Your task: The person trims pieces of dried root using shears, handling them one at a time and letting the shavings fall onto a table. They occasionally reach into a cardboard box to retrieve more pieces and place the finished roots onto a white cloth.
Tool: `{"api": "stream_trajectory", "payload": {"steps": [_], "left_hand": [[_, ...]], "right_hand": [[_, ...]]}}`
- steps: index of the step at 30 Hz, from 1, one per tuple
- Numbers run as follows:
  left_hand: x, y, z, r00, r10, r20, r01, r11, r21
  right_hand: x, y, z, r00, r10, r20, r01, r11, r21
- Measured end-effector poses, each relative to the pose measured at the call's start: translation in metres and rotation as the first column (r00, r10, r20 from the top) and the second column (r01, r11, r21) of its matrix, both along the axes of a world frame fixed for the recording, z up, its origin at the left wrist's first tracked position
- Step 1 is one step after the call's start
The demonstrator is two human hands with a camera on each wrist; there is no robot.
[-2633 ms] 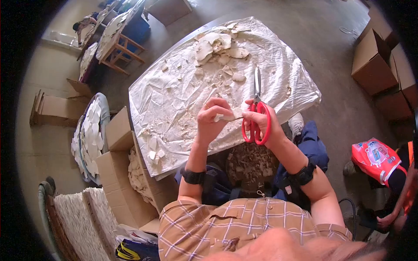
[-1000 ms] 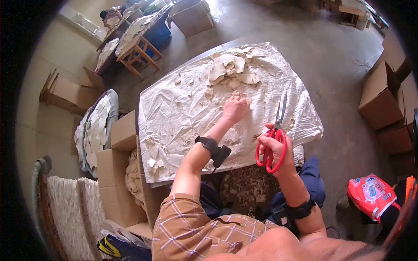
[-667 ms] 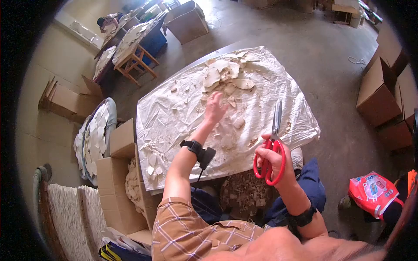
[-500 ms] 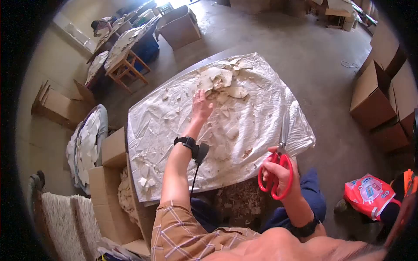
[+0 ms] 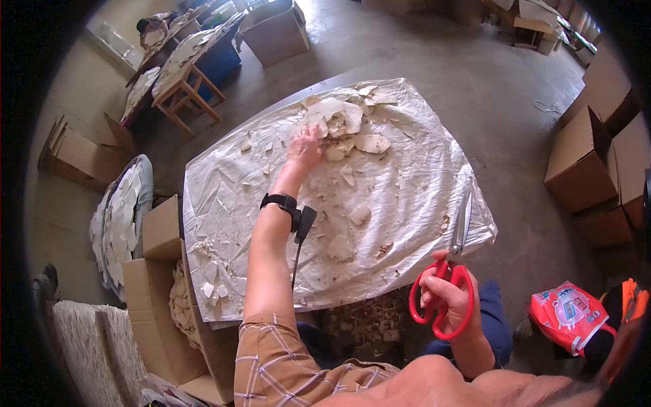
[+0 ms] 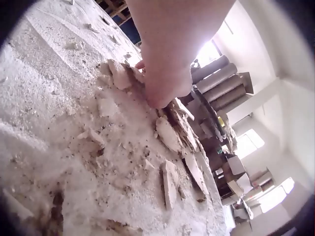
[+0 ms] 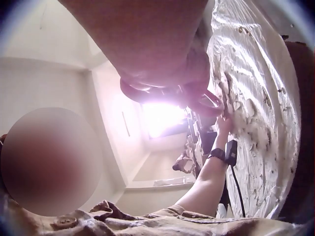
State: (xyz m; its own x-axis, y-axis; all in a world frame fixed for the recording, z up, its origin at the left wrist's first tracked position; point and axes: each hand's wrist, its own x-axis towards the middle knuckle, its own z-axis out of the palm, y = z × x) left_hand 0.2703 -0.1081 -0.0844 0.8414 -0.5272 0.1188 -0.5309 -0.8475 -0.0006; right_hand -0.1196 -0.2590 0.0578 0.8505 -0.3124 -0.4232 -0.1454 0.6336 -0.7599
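Observation:
My left hand (image 5: 305,146) reaches to the left edge of a pile of pale, thin, irregular flakes (image 5: 371,143) at the far side of the cloth-covered table (image 5: 407,203). Its fingers overlap a broad flake (image 5: 329,106) there; in the left wrist view the back of the hand (image 6: 167,73) hides most of the fingers, and I cannot tell whether they pinch a piece. Off the table's near right edge, my right hand (image 5: 447,292) grips red-handled scissors (image 5: 463,220), with the blades pointing away and close together.
Small scraps (image 5: 211,288) lie at the table's left corner. A cardboard box (image 5: 156,325) holding more flakes stands to the left, with a round tray of flakes (image 5: 122,217) behind it. Cardboard boxes (image 5: 580,156) and a red bag (image 5: 568,315) are at the right.
My left hand goes from a white scrap held near the scissors, down to the table's middle, then away to the pile with fingers spread. The scissors move right and nearer my body.

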Motion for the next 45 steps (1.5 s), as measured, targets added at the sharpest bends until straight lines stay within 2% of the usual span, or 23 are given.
{"api": "stream_trajectory", "payload": {"steps": [2,6,8,10,11,12,15,18,21,25,27,31,35,37,39,42,45], "left_hand": [[-0.001,0.002,0.000,0.995,-0.038,0.095,0.029,0.994,0.101],[-0.010,0.016,0.000,0.986,-0.024,0.165,0.013,0.998,0.069],[-0.032,0.029,0.011,0.979,-0.132,0.156,0.108,0.982,0.153],[-0.068,0.041,0.030,0.987,-0.152,0.057,0.140,0.976,0.169],[-0.083,0.049,0.025,0.984,-0.152,0.097,0.136,0.979,0.154],[-0.101,0.059,0.025,0.979,-0.176,0.100,0.151,0.964,0.218],[-0.165,0.078,0.039,0.981,-0.183,-0.065,0.194,0.933,0.303],[-0.220,0.091,0.040,0.969,-0.222,-0.109,0.245,0.928,0.283],[-0.249,0.095,0.049,0.959,-0.260,-0.113,0.279,0.933,0.228],[-0.243,0.087,0.044,0.949,-0.286,-0.133,0.307,0.935,0.176],[-0.238,0.083,0.040,0.948,-0.307,-0.088,0.318,0.932,0.171],[-0.231,0.076,0.044,0.933,-0.312,-0.179,0.342,0.924,0.169],[-0.231,0.071,0.052,0.934,-0.316,-0.163,0.344,0.921,0.183],[-0.232,0.069,0.051,0.944,-0.325,-0.053,0.328,0.940,0.089],[-0.232,0.070,0.047,0.944,-0.305,-0.126,0.319,0.941,0.113],[-0.221,0.069,0.044,0.965,-0.182,-0.189,0.216,0.961,0.176],[-0.225,0.070,0.053,0.975,-0.163,-0.151,0.188,0.968,0.169]], "right_hand": [[0.001,0.002,0.001,1.000,0.010,-0.002,-0.010,1.000,0.001],[0.002,0.004,-0.004,0.999,0.029,0.017,-0.029,1.000,0.010],[0.002,0.006,-0.005,0.999,0.035,0.031,-0.035,0.999,0.026],[0.002,0.007,-0.005,0.998,0.032,0.045,-0.033,0.999,0.002],[0.002,0.008,-0.006,0.998,0.032,0.058,-0.033,0.999,0.006],[0.002,0.010,-0.007,0.997,0.042,0.062,-0.042,0.999,-0.001],[0.003,0.015,-0.007,0.994,0.068,0.086,-0.068,0.998,0.002],[0.005,0.022,-0.006,0.987,0.128,0.101,-0.130,0.991,0.020],[0.010,0.032,-0.011,0.979,0.159,0.125,-0.162,0.987,0.009],[0.016,0.042,-0.019,0.976,0.181,0.121,-0.179,0.983,-0.030],[0.022,0.043,-0.024,0.970,0.192,0.148,-0.189,0.981,-0.035],[0.031,0.047,-0.028,0.971,0.161,0.177,-0.159,0.987,-0.028],[0.034,0.053,-0.025,0.972,0.197,0.129,-0.194,0.980,-0.031],[0.036,0.055,-0.025,0.972,0.185,0.148,-0.177,0.982,-0.062],[0.038,0.055,-0.027,0.969,0.176,0.174,-0.167,0.984,-0.065],[0.041,0.056,-0.031,0.977,0.154,0.145,-0.145,0.987,-0.074],[0.045,0.059,-0.034,0.977,0.176,0.123,-0.171,0.984,-0.048]]}}
